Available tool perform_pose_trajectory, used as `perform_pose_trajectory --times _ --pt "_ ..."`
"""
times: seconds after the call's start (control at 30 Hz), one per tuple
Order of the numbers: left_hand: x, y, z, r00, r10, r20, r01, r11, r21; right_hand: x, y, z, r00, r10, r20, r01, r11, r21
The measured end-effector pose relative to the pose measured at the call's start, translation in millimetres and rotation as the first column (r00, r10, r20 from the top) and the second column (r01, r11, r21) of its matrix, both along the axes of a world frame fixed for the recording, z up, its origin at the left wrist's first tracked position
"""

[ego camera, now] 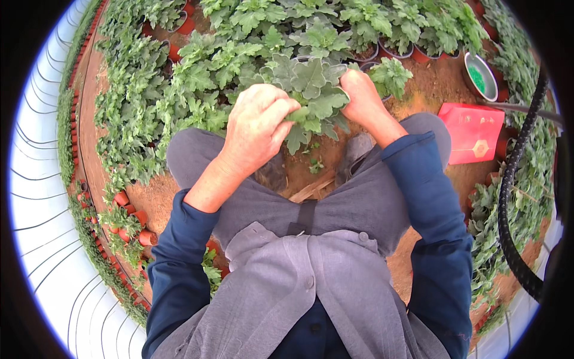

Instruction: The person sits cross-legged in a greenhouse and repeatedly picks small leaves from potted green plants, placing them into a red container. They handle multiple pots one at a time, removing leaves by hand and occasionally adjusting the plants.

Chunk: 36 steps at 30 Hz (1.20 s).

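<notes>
A leafy plant (pixel 309 83) with lobed, pale-edged green leaves, chrysanthemum-like, stands between my hands in front of my knees. My left hand (pixel 258 128) is at its near left side, thumb and fingers pinched on a small green leaf (pixel 297 115). On the right side, my right hand (pixel 364 96) is curled against the plant's outer leaves, gripping at their edge; its fingertips are partly hidden by foliage. The plant's pot is mostly covered by leaves. Small green leaf bits (pixel 316 166) lie on the soil between my shoes.
Dense potted plants (pixel 206 80) spread ahead and to the left. A metal bowl (pixel 480 76) with green granules stands at right, near a red paper bag (pixel 471 133). Small tipped orange pots (pixel 147 238) lie at left. A black braided cable (pixel 506 197) hangs at far right.
</notes>
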State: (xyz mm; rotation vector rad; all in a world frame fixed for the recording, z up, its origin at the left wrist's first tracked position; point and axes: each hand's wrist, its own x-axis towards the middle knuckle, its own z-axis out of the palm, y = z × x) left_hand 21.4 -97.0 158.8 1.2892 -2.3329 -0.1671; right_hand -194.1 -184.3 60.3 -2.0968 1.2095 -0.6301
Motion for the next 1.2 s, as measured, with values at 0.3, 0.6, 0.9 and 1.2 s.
perform_pose_trajectory --times 0.3,0.6,0.9,1.2 --pt "-5 16 1 1.0 0.021 -0.016 -0.021 1.0 0.007 2 -1 -5 0.994 -0.106 0.029 0.105 0.994 0.02" --pt "-1 1 -24 0.937 0.33 -0.118 -0.245 0.857 0.454 5 5 15 0.989 -0.114 -0.09 0.111 0.993 -0.042" --pt "-1 -15 -30 0.931 0.364 -0.009 -0.273 0.714 0.644 7 9 17 0.98 -0.102 -0.172 0.092 0.994 -0.066" --pt "-10 -19 -29 0.914 0.287 0.286 -0.397 0.775 0.492 8 12 20 0.973 -0.097 -0.211 0.085 0.994 -0.067"
